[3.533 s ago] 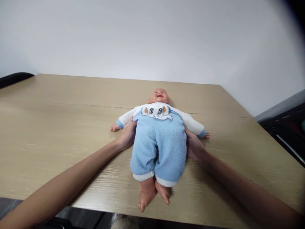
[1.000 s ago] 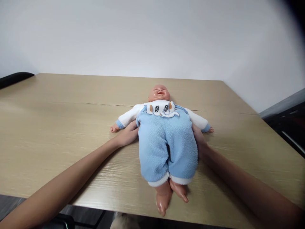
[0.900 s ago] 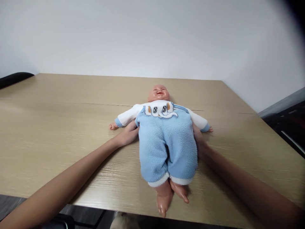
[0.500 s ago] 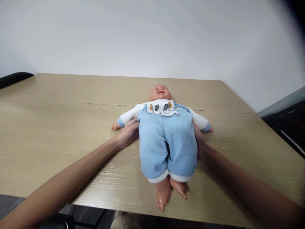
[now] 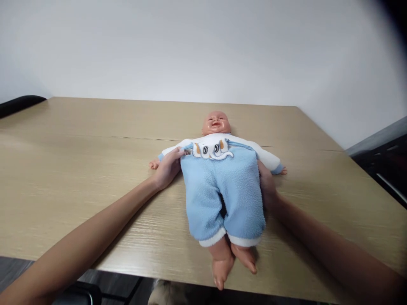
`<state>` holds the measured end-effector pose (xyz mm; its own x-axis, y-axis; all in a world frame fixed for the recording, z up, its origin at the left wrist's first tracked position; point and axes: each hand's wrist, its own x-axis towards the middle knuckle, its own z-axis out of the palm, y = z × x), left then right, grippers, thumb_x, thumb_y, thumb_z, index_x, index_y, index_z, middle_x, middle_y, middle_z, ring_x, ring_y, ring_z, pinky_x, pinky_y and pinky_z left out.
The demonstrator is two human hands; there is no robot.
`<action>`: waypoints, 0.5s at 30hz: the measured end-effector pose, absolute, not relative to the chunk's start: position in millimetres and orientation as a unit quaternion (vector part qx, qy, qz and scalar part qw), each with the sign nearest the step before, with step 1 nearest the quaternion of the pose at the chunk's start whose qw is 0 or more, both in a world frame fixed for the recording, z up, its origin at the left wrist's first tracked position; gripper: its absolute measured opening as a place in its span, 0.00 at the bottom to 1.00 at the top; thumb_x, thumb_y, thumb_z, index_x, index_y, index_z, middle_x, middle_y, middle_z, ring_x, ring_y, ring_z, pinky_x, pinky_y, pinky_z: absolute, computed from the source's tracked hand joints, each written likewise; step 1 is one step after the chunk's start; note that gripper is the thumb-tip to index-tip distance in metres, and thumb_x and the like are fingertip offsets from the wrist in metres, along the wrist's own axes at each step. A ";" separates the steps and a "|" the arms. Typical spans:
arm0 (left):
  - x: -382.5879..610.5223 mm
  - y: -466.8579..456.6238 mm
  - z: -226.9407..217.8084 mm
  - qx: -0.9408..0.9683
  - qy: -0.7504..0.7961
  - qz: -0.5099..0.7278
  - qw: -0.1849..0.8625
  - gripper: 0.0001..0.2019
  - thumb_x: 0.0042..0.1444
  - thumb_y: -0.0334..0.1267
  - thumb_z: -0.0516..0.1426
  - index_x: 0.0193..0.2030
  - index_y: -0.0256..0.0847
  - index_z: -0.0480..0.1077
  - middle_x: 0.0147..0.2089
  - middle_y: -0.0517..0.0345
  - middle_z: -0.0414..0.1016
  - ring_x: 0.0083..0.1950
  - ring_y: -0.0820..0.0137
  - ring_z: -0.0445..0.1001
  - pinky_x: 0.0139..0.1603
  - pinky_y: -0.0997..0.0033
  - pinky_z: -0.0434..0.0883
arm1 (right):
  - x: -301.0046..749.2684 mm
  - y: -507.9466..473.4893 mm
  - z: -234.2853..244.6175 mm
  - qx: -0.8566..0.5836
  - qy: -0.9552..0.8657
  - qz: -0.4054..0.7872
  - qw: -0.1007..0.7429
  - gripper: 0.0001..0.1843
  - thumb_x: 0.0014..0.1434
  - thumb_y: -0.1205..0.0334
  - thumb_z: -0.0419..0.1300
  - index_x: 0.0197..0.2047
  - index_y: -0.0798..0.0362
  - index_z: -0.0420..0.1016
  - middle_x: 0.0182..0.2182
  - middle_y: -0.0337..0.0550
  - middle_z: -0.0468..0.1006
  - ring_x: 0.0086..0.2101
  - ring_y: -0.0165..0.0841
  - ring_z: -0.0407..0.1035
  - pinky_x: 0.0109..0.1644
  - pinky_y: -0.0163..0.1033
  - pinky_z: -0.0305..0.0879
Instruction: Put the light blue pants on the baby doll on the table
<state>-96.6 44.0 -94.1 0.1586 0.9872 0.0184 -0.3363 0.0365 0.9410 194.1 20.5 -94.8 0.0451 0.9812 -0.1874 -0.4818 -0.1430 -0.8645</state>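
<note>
Left hand: closed at the upper corner of the blue dungarees, the fleece edge pinched by fingertips.
Right hand: laid against the opposite side of the dungarees; its fingers are tucked out of sight, so whether cloth is gripped cannot be told.
Doll: laid face up on the table between both hands, with both in contact with its clothing.
Long axis: pointed almost straight away from the person, the bald head placed at the far end, the bare feet near the table's front edge.
Nearer hand: neither is set apart from the dungarees; the top edge is reached by the left, while the right is placed lower along the side.
White sleeves: spread outward beyond the hands, the one on the left side partly covered by the left hand.
Hidden: the doll's back and the underside of the dungarees.
Cut off: both forearms, by the frame, and a black curved object at the left edge.
Hard to make out: dark shapes at the right edge, possibly furniture.
</note>
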 end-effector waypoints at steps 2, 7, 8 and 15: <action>-98.4 44.6 -95.3 0.487 0.382 0.515 0.593 0.15 0.62 0.51 0.67 0.44 0.42 0.76 0.45 0.53 0.79 0.50 0.58 0.75 0.55 0.60 0.69 | 193.4 21.8 -93.6 -0.412 -0.318 0.607 0.602 0.13 0.57 0.53 0.72 0.30 0.45 0.73 0.27 0.32 0.75 0.30 0.34 0.67 0.48 0.38 0.74; -109.4 44.0 -92.0 0.654 0.426 0.417 0.467 0.19 0.66 0.57 0.65 0.42 0.42 0.74 0.39 0.59 0.71 0.41 0.65 0.67 0.44 0.65 0.62 | 196.5 28.8 -94.5 -0.398 -0.392 0.548 0.623 0.04 0.53 0.58 0.67 0.31 0.44 0.76 0.29 0.31 0.73 0.36 0.36 0.68 0.54 0.38 0.71; -111.1 43.7 -91.1 0.668 0.428 0.409 0.451 0.19 0.67 0.57 0.64 0.41 0.42 0.73 0.39 0.59 0.70 0.41 0.66 0.66 0.43 0.65 0.61 | 197.6 29.4 -94.8 -0.399 -0.404 0.540 0.621 0.03 0.52 0.58 0.66 0.32 0.44 0.77 0.30 0.33 0.74 0.39 0.37 0.70 0.56 0.38 0.70; -98.6 45.6 -94.0 0.648 0.415 0.464 0.439 0.22 0.68 0.61 0.61 0.43 0.42 0.70 0.40 0.59 0.69 0.42 0.65 0.66 0.45 0.66 0.64 | 210.8 36.1 -96.2 -0.402 -0.499 0.471 0.606 0.08 0.60 0.53 0.65 0.32 0.45 0.73 0.31 0.36 0.70 0.37 0.40 0.68 0.52 0.43 0.69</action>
<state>-98.6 45.6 -94.0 0.2255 0.9453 0.2357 0.1306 -0.2691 0.9542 210.8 36.1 -96.2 0.0568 0.9725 0.2260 -0.1696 0.2325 -0.9577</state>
